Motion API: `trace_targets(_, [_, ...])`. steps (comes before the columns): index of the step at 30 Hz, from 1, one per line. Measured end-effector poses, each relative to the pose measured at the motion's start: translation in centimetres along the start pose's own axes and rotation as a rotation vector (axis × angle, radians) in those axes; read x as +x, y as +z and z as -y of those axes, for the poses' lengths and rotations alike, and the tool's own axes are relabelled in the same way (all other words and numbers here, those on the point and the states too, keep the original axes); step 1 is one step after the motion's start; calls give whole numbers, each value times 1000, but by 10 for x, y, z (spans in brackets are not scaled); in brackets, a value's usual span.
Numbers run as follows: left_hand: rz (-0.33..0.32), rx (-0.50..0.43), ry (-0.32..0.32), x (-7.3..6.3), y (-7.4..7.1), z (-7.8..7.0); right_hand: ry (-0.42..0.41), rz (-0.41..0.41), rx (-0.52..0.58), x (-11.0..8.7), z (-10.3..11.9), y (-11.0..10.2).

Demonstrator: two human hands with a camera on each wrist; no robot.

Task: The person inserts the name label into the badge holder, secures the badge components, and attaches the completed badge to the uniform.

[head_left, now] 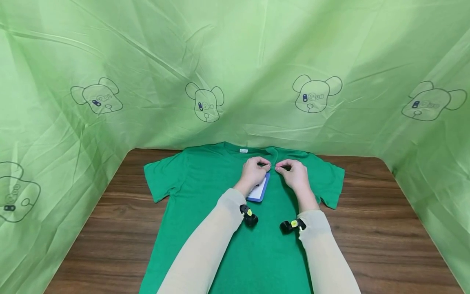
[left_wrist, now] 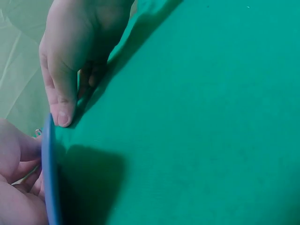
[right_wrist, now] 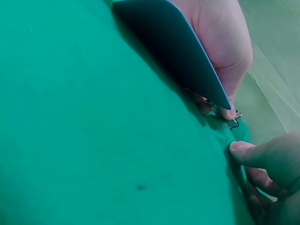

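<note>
A green T-shirt (head_left: 205, 183) lies spread out with its collar at the far side. Near the collar, my left hand (head_left: 253, 171) pinches the metal clip (right_wrist: 237, 121) of a name badge. The badge (head_left: 259, 190) has a blue frame and a white face and hangs below those fingers, over the chest of the shirt. Just to the right, my right hand (head_left: 296, 175) pinches a fold of the shirt between thumb and fingers, close to the clip. In the right wrist view, the badge's dark back (right_wrist: 168, 44) partly hides the left hand.
Beneath the shirt is a brown wooden table (head_left: 374, 228). Light green cloth (head_left: 257, 61) with printed bear heads hangs behind it and along both sides. A small white label (head_left: 243, 151) shows inside the collar. Each sleeved wrist carries a small black camera (head_left: 250, 218).
</note>
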State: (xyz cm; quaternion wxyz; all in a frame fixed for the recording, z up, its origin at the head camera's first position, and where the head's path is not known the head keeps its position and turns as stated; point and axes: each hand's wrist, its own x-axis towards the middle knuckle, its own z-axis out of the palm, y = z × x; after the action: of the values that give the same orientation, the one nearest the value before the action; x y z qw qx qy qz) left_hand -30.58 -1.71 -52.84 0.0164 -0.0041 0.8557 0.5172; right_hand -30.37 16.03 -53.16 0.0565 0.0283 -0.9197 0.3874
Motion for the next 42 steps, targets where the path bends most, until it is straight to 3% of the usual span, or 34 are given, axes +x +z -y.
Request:
trace_targets(27, [78,-70,13,-1,-9,2,-8,31,-13,4,-2,5])
trace_targets(42, [138,-21,37,-4,-9,4,-60,39,-28,-1,-4,4])
